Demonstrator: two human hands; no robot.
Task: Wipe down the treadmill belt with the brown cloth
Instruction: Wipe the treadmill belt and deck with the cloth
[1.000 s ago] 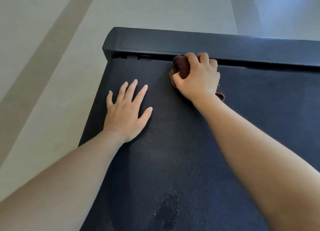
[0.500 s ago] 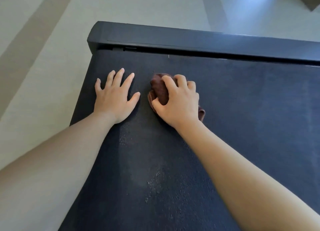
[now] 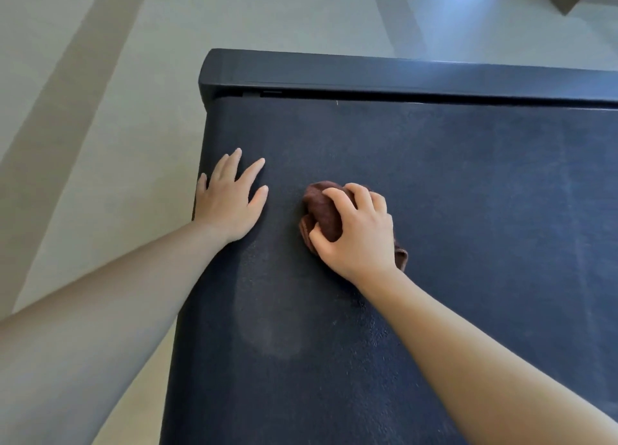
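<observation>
Only the head view here, looking down at a dark treadmill belt (image 3: 468, 227) that fills most of the right side of the shot. No brand, label or readable writing shows on it, just a tiny pale fleck near the far edge.

The brown cloth (image 3: 322, 212) sits bunched up on the belt, a bit left of the middle and about halfway between the near and far ends. The right hand (image 3: 356, 232) is on top of it, fingers (image 3: 363, 194) curled over and closed down on the wad, thumb pressing into its near-left side. Most of the cloth pokes out to the left and far side of the fingers, and a small flap sticks out from under the heel of the palm on the right (near the wrist).

The left hand (image 3: 230, 200) holds nothing. It lies flat, palm down, right at the left edge of the belt, fingers spread apart and pointing toward the far end. There's a clear gap of bare belt between its thumb and the cloth.

At the far end a black end cover (image 3: 368, 73) runs across the belt's width. Pale floor (image 3: 100, 143) with a darker stripe lies to the left and beyond. The belt has a faint lighter smudge and some fine specks on the near side, between the two forearms.
</observation>
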